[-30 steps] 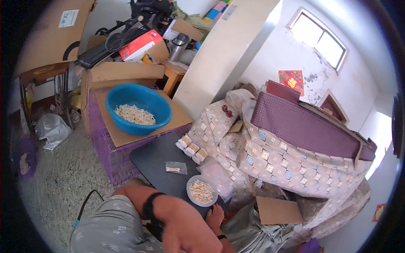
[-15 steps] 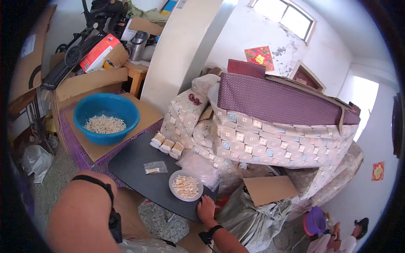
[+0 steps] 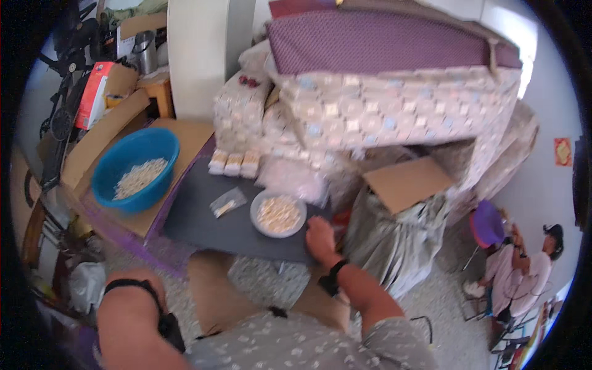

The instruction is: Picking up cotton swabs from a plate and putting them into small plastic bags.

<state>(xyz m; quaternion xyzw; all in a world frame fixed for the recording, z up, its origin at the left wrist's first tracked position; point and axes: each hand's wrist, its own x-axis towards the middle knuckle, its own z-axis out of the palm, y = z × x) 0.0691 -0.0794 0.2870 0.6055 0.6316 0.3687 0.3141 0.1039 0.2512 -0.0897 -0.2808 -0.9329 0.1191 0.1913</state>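
Observation:
My right hand (image 3: 320,237) rests on the right edge of a dark table (image 3: 203,225), beside a white bowl of cotton swabs (image 3: 279,213). Its fingers lie loosely on the tabletop, with nothing seen in them. At the lower left comes my left arm (image 3: 132,320), bent and close, a black strap around it; the fingers of that hand are hidden. Left of the bowl lies a small clear bag (image 3: 228,202) with a few swabs inside. Bundled swabs (image 3: 234,164) line the far edge. Next to them is a pile of clear plastic bags (image 3: 293,177).
A blue basin (image 3: 135,166) holding many swabs stands on cardboard at the left. A grey sack (image 3: 394,240) topped with a cardboard sheet (image 3: 408,183) stands right of the table. Behind is a cloth-covered sofa (image 3: 382,111). Another person (image 3: 518,271) sits far right near a purple basin (image 3: 488,223).
The view has tilted down and shifted, so more of my shirt and the seated person show. My right hand stays at the table edge near the bowl.

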